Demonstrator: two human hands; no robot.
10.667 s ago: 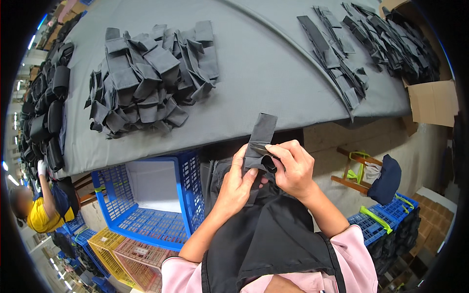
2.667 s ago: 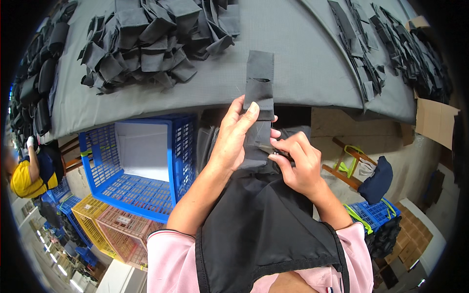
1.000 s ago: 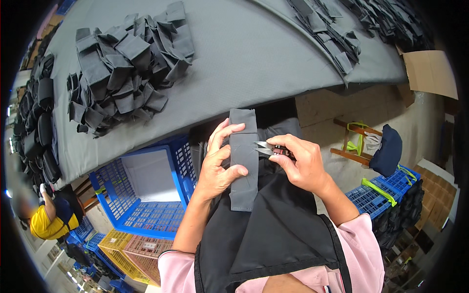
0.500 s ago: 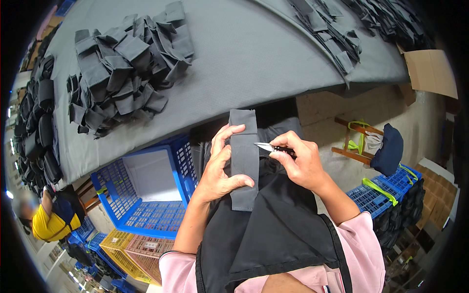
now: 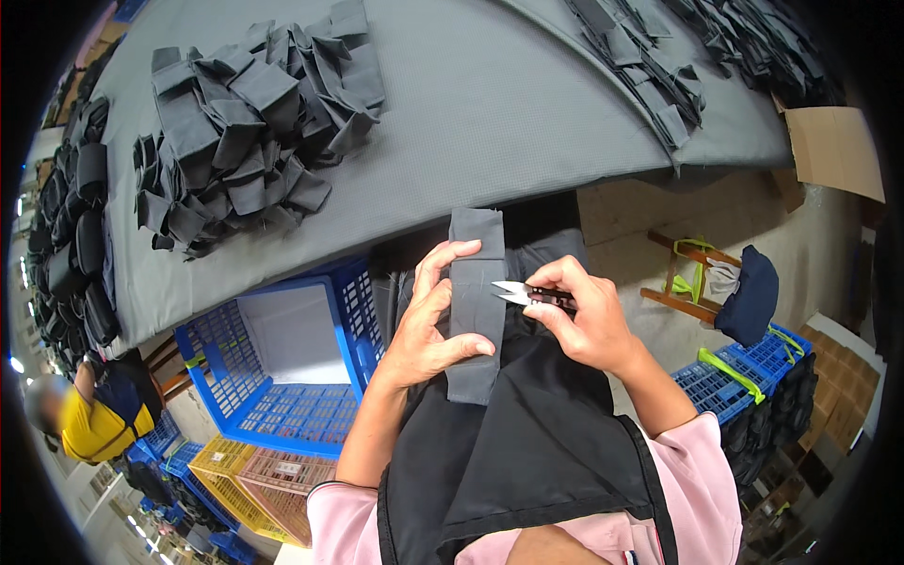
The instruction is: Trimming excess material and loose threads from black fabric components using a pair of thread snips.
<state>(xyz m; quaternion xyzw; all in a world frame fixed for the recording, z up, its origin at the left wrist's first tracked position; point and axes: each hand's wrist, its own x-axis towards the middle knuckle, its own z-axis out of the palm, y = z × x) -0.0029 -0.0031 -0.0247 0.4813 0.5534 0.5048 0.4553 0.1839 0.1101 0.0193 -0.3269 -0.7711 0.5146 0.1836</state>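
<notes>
A dark grey sewn fabric strip [image 5: 476, 301] hangs lengthwise above my black apron. My left hand [image 5: 428, 325] grips it from its left side, thumb across the lower front and fingertips near the upper fold. In my right hand [image 5: 589, 315] are small thread snips [image 5: 546, 297], pinched between thumb and fingers. Their two pointed blades are apart, and the tips reach the strip's right part near a fine stitched line. Loose thread there is too small to make out clearly.
On the grey-covered table [image 5: 452, 104] lies a heap of similar fabric pieces [image 5: 245, 122], with more strips [image 5: 640, 71] at the far right. A blue crate [image 5: 282, 424] stands left, a wooden stool [image 5: 692, 278] right. A person in yellow [image 5: 104, 419] is at far left.
The snips' blades have come apart from nearly closed. Both hands and the strip sit slightly farther right in the picture.
</notes>
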